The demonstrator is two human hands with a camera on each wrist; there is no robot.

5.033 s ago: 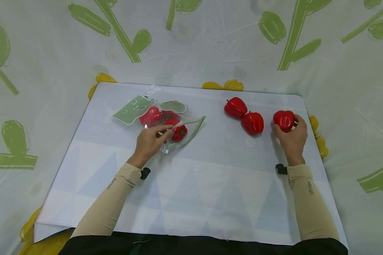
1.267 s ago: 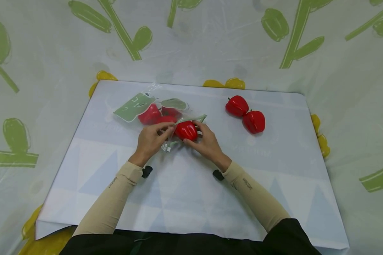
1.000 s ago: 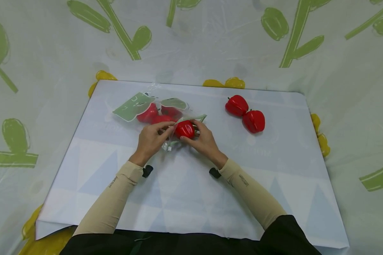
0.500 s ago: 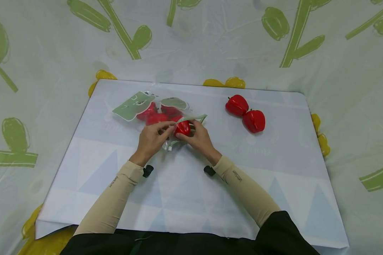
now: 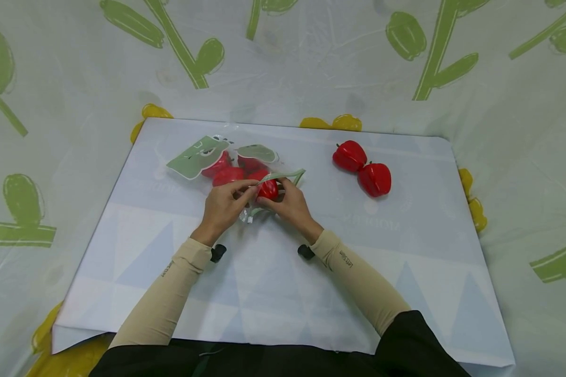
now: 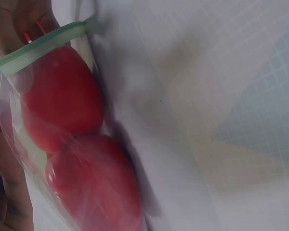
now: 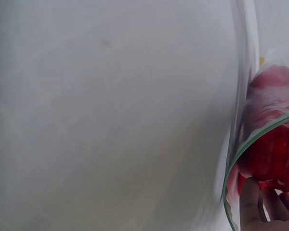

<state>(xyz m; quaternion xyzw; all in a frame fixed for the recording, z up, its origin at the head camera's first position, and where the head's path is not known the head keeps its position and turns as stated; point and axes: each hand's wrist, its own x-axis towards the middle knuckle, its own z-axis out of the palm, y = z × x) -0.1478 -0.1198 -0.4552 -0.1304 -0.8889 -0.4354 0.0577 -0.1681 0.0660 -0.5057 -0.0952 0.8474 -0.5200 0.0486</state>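
A clear plastic zip bag (image 5: 193,158) with green printed patches lies at the back left of the table, its green-edged mouth spread toward the right. My left hand (image 5: 220,210) pinches the near part of that mouth. Thumb and fingers of my right hand (image 5: 292,207) grip a red bell pepper (image 5: 267,190) just inside the opening. Farther in are several more red bell peppers (image 5: 228,176), seen through the film. The left wrist view shows the gripped pepper (image 6: 62,98) behind the green rim (image 6: 43,45), against another pepper (image 6: 96,185).
Two loose red bell peppers, one behind (image 5: 349,156) and one in front (image 5: 374,179), touch each other at the back right of the table. A pale cloth (image 5: 339,293) with blue triangles covers the table. Behind it hangs a leaf-patterned sheet (image 5: 306,68).
My right hand has brought a bell pepper from the table's right side into the bag's mouth, moving farther left over the last second. Peppers inside have shifted left. My left hand has stayed put.
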